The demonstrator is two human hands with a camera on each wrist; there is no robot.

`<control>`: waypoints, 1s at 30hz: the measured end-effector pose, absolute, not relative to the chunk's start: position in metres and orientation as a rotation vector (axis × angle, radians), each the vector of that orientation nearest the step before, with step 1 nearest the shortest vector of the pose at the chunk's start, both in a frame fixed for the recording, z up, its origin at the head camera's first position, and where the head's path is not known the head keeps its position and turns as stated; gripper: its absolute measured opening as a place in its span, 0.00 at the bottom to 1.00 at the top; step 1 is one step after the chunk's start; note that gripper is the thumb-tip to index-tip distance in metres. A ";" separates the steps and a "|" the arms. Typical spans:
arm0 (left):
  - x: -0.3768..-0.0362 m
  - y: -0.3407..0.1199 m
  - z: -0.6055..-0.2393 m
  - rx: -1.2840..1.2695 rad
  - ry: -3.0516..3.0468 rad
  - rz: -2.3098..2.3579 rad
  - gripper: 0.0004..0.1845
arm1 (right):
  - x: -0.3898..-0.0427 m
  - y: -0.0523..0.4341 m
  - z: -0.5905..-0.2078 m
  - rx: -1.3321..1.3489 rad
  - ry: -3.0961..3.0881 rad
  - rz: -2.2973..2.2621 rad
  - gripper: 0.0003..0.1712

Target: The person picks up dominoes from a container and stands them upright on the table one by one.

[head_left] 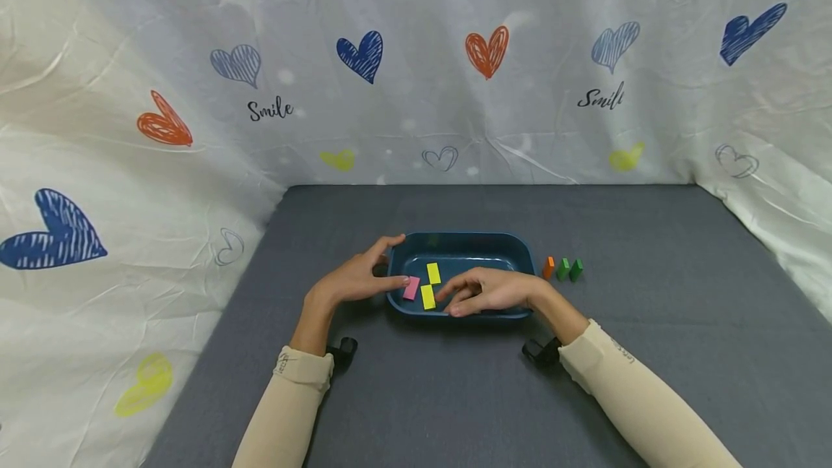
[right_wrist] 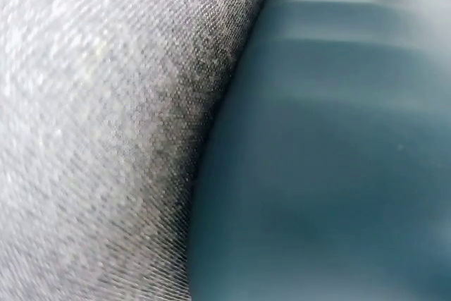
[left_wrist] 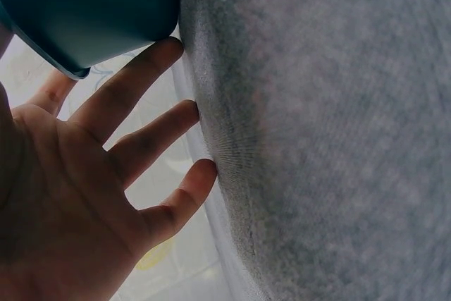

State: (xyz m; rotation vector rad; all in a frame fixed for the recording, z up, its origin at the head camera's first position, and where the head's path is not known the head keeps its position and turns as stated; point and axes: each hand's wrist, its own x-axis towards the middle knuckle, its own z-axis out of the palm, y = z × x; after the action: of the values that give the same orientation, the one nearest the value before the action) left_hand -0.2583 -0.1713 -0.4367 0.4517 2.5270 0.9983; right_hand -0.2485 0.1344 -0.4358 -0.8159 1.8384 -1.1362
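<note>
A dark blue tray (head_left: 468, 239) lies on the table. My left hand (head_left: 354, 276) is at its left end, the thumb reaching over the rim with its tip at a pink block (head_left: 411, 288). The left wrist view shows the left hand (left_wrist: 77, 167) with spread fingers, one touching the tray's outer wall (left_wrist: 106, 5). Bent over the tray's near side, my right hand (head_left: 490, 290) has its fingertips just right of the nearer yellow block (head_left: 427, 297). A second yellow block (head_left: 433, 273) lies behind that one. The right wrist view shows only the tray's side (right_wrist: 331, 160) and cloth, no fingers.
Right of the tray stand an orange block (head_left: 549, 267) and two green blocks, the nearer one (head_left: 563, 269) beside the other (head_left: 576, 270). Grey cloth (head_left: 429, 396) covers the table. A white curtain (head_left: 416, 114) printed with hearts hangs behind and at the sides.
</note>
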 end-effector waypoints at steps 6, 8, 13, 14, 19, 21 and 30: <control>-0.258 -0.171 -0.436 0.466 2.526 1.002 0.46 | -0.249 0.136 -0.436 -0.780 1.816 -1.172 0.27; -0.257 -0.171 -0.435 0.464 2.525 1.003 0.46 | -0.249 0.136 -0.437 -0.776 1.805 -1.202 0.27; -0.257 -0.170 -0.434 0.457 2.528 0.998 0.46 | -0.247 0.137 -0.435 -0.762 1.786 -1.270 0.26; -0.257 -0.170 -0.434 0.458 2.529 0.996 0.46 | -0.246 0.137 -0.435 -0.758 1.785 -1.277 0.26; -0.257 -0.170 -0.434 0.452 2.520 0.997 0.46 | -0.244 0.137 -0.434 -0.762 1.776 -1.300 0.25; -0.257 -0.170 -0.435 0.456 2.520 0.998 0.47 | -0.244 0.137 -0.433 -0.774 1.774 -1.305 0.24; -0.257 -0.171 -0.435 0.452 2.530 0.982 0.47 | -0.244 0.145 -0.429 -0.835 1.746 -1.294 0.24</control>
State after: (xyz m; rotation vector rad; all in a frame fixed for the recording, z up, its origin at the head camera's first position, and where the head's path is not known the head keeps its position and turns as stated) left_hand -0.2575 -0.1712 -0.4346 0.4516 2.5299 0.9823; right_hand -0.2445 0.1451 -0.4288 -0.8353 1.7455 -1.2939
